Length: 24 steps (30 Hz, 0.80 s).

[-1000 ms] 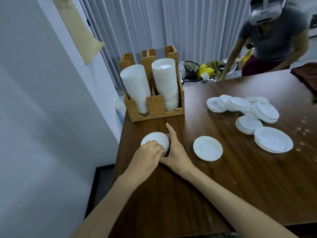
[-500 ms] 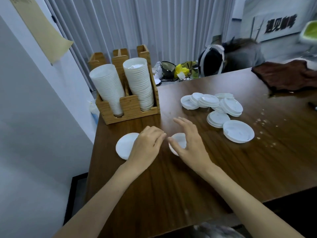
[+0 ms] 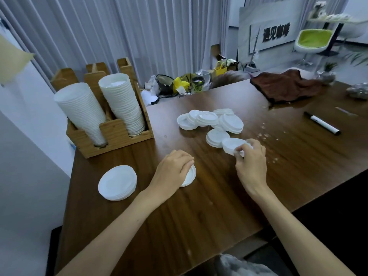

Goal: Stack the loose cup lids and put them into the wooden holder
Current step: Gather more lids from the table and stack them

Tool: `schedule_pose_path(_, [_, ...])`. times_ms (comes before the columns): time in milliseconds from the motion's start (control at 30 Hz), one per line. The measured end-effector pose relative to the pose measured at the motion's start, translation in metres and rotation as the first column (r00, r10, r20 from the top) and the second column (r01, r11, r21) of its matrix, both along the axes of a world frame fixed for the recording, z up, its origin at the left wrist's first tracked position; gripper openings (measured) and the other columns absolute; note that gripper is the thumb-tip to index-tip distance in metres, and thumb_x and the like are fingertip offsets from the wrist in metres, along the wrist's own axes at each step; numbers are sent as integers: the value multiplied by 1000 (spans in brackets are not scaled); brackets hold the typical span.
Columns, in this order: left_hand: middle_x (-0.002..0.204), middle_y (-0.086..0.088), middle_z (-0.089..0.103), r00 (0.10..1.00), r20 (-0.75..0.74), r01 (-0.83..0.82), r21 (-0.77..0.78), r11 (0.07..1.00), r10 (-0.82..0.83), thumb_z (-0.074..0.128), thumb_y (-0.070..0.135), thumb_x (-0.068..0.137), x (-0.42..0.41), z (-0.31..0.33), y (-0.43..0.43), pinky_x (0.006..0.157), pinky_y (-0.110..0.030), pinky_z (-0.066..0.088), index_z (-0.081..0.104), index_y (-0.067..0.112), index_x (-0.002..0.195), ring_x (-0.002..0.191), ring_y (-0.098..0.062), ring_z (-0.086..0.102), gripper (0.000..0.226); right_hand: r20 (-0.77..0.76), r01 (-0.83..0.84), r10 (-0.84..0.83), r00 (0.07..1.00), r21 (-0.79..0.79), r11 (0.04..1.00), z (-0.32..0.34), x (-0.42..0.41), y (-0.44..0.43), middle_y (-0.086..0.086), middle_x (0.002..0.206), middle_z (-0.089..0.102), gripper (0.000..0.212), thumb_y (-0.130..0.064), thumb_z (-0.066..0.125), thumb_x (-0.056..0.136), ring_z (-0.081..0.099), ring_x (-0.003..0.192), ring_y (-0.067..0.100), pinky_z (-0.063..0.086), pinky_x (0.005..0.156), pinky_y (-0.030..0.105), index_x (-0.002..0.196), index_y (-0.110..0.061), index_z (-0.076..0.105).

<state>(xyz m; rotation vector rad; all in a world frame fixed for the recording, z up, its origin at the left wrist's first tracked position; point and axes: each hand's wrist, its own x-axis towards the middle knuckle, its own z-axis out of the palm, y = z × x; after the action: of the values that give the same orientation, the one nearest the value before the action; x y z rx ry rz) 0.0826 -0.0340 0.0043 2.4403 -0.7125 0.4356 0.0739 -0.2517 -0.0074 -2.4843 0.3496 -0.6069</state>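
We log the bench (image 3: pixel 199 226) first: dark wood, carrying everything. At its far left corner stands the wooden holder (image 3: pixel 111 134), with two tall white stacks in its slots, the left stack (image 3: pixel 83 112) and the right stack (image 3: pixel 123 104), both leaning (lids or cups, we cannot tell for sure). Mid-bench lies the loose pile (image 3: pixel 211 119) of lids, overlapping and unsorted, well apart from the holder. Near the front left edge sits a short stack (image 3: pixel 117 182), a few lids nested, not in the holder.

The left hand (image 3: pixel 172 172) lies over the covered lid (image 3: pixel 190 176), fingers curled down onto it, holding it against the bench. The right hand (image 3: pixel 252 164) pinches the rim of the pinched lid (image 3: pixel 232 145) between thumb and fingertips at the pile's near edge, just beside a single lid (image 3: pixel 216 137). A marker (image 3: pixel 322 123) lies far right, off-task.

Our judgement: early to midway. One short stack is built and two lids are in hand. Most of the pile is left to gather, and the loading step is not yet done.
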Motion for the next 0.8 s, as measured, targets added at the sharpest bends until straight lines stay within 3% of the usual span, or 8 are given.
schedule_pose_path(67, [110,-1,65,1000,9,-3,-19,1000,3,56,15,93,0,4,1,90,-27,44,66,11,114,103,-14,57,23,120,-92,83,989,74,993,8,1,7,14,129,52,8,-1,60,89,43,120,31,42,81,30,94,-3,66])
schedule_pose_path(167, [123,-4,59,999,37,-33,-41,999,35,60,11,90,1,13,5,96,-22,38,56,11,127,113,-17,52,37,257,-327,288,923,127,936,18,1,28,14,130,49,16,8,60,85,42,122,28,39,86,27,92,-6,64])
schedule_pose_path(267, [135,-7,50,995,78,-60,33,998,57,66,9,85,5,21,19,102,-27,33,49,10,134,124,-19,42,52,247,-493,445,861,190,849,23,5,53,13,138,40,21,11,59,85,36,132,27,39,97,30,91,-8,63])
schedule_pose_path(367, [133,-9,51,983,159,-103,84,991,89,69,7,82,6,22,43,104,-33,34,60,10,121,124,-20,39,40,204,-605,571,795,344,718,26,10,73,5,142,37,21,6,56,89,35,136,21,38,108,37,92,-14,61])
schedule_pose_path(467, [113,-6,63,958,254,-154,64,986,133,62,12,86,-4,24,70,100,-29,33,70,10,97,114,-17,47,15,198,-675,660,725,398,621,26,11,91,-5,138,43,26,3,56,91,38,136,16,39,109,44,90,-23,59])
schedule_pose_path(533, [98,-4,66,955,261,-162,72,984,138,53,19,87,-15,27,85,97,-26,32,70,10,90,103,-14,52,19,193,-698,694,693,417,582,27,10,107,-9,136,45,26,2,55,92,38,137,14,39,110,44,92,-23,58])
schedule_pose_path(633, [89,-3,67,947,259,-226,124,966,188,54,21,88,-33,32,108,91,-22,34,70,10,88,92,-12,52,19,186,-724,736,651,445,527,30,7,134,-4,140,47,36,4,54,91,42,134,14,40,110,38,114,-24,55])
schedule_pose_path(800, [87,-5,68,883,245,-437,120,892,400,68,11,81,-61,30,141,73,-24,42,73,7,91,82,-20,61,12,41,-763,836,547,436,478,25,-2,174,-7,151,34,78,-4,66,87,36,137,9,31,108,21,146,-33,24])
